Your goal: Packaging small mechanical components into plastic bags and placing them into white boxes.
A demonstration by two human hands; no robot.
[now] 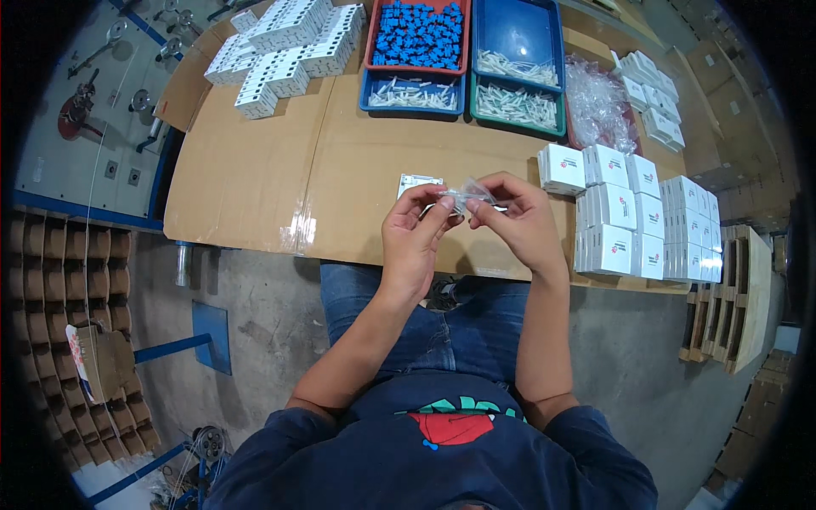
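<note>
Over the near part of the cardboard-covered table, a small clear plastic bag [478, 192] is held up between my two hands. My left hand [412, 242] is closed, thumb and fingers pinching the bag's left side. The right side is pinched by my right hand [529, 223], also closed. Something small and whitish shows at the bag near my fingertips, too small to make out. Just beyond my left fingers lies a flat white box [416, 181], partly covered by the hand.
Beyond my hands stand a red tray [368, 38] of blue pieces and blue and green trays [561, 119] of white sticks. Clear bags [599, 102] heap beside them. Stacked white boxes [614, 208] line the right edge; more white cartons [293, 51] sit at the far left.
</note>
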